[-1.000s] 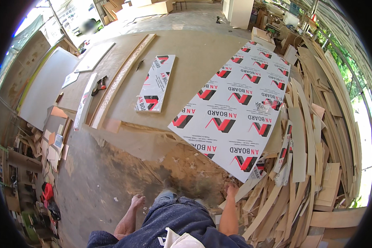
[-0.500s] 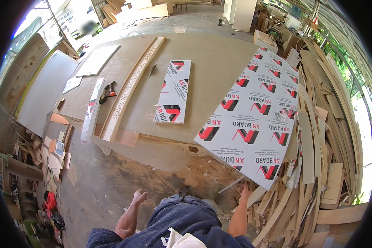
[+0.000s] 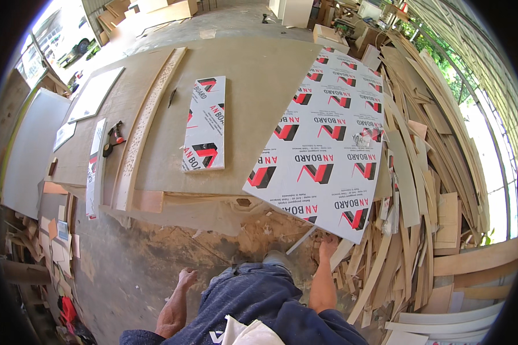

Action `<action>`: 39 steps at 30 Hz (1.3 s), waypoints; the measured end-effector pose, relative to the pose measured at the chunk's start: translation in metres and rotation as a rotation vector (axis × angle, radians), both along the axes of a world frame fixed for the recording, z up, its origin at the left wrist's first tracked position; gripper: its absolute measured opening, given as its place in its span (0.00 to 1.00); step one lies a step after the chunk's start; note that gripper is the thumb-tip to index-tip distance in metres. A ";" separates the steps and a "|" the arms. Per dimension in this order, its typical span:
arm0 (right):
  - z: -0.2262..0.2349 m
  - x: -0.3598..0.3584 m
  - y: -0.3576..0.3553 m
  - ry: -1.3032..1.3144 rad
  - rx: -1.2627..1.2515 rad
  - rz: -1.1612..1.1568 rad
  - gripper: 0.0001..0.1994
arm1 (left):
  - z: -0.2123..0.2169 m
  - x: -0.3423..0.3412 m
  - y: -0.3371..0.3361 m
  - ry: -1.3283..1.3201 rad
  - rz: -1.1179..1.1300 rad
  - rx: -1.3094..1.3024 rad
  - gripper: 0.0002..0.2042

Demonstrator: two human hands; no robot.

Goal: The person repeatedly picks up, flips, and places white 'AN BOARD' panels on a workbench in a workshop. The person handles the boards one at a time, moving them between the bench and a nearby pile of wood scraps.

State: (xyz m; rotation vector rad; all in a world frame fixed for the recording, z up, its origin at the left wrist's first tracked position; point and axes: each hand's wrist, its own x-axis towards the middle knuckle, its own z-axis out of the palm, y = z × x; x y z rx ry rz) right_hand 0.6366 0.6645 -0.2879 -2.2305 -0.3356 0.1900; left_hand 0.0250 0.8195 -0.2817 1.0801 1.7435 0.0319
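Note:
My left hand hangs beside my body over the floor, its fingers loosely curled and nothing seen in them. Out to the right, my right hand is at the lower edge of a large white board with a red and black print. The fingertips are too small and partly hidden to show whether they grip or touch it. A thin pale strip slants beside that hand. Across the worktable's right end lies the large board, its near corner jutting past the table edge. A smaller printed board lies mid-table.
A long wooden strip crosses the table, with a dark slim tool beside it. Farther left are a red and black tool, a narrow printed piece and a white panel. Piled wood offcuts crowd the right side.
The view has turned to the right, so the table and boards sit farther left and higher. My left hand has dropped lower in the picture. The right hand stays by the large board's edge.

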 end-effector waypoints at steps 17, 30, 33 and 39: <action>-0.012 0.072 0.056 -0.280 -0.422 0.180 0.27 | 0.090 0.053 -0.020 0.112 -0.302 0.118 0.18; -0.019 0.061 0.071 -0.258 -0.351 0.215 0.26 | 0.137 0.107 0.003 0.021 -0.101 0.085 0.17; -0.019 0.061 0.063 -0.265 -0.317 0.200 0.26 | 0.156 0.124 0.012 0.052 -0.165 0.127 0.18; -0.023 0.059 0.041 -0.260 -0.344 0.222 0.26 | 0.161 0.113 -0.009 0.111 -0.127 0.102 0.21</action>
